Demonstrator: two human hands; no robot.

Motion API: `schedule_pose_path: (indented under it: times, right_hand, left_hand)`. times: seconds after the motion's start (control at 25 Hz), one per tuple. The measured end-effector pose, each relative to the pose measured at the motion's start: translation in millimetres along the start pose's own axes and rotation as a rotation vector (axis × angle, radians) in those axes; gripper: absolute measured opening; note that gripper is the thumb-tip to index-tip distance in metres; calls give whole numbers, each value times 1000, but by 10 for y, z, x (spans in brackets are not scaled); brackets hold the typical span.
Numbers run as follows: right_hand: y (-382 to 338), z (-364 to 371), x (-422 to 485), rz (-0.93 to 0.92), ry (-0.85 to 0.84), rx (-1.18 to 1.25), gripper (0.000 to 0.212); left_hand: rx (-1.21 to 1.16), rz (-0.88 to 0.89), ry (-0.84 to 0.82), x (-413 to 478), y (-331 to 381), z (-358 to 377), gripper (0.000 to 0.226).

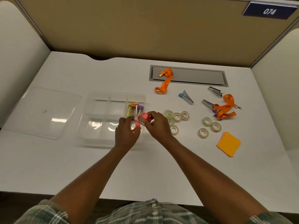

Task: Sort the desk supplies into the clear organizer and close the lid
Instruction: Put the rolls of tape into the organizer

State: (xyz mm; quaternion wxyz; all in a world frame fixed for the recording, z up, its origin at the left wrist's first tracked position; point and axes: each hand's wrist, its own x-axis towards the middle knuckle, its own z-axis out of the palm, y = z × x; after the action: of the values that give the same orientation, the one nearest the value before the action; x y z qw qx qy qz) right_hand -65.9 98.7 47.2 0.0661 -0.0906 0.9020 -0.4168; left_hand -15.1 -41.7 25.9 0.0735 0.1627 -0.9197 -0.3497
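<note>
The clear organizer (90,110) lies open on the white desk, with a few coloured tubes (135,109) in its upper right compartment. Its clear lid (42,113) rests flat to the left. My left hand (125,135) holds one pink tape roll (135,125) over the organizer's right edge. My right hand (157,124) grips a second pink tape roll (144,118) right beside the first. Several clear tape rolls (177,116) lie to the right of my hands, with more clear rolls (208,126) further right.
Two orange lanyards (165,80) (225,109), staple removers (186,97) (215,91) and orange sticky notes (229,143) are spread over the right half. A grey cable hatch (194,76) sits at the back. Partition walls enclose the desk.
</note>
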Motion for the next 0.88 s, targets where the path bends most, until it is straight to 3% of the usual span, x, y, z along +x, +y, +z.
schedule_pose_path:
  times: [0.16, 0.36, 0.72, 0.88]
  right_hand:
    - [-85, 239, 86, 2, -59, -158, 33]
    - [-135, 386, 127, -11, -122, -271, 38]
    - [155, 169, -36, -70, -62, -304, 29]
    - [631, -132, -177, 49, -53, -408, 32]
  left_hand:
    - [239, 115, -63, 6, -262, 19, 70]
    - [314, 123, -136, 12, -392, 45, 86]
    - [321, 122, -54, -10, -265, 139, 57]
    - [336, 183, -22, -84, -43, 245, 56]
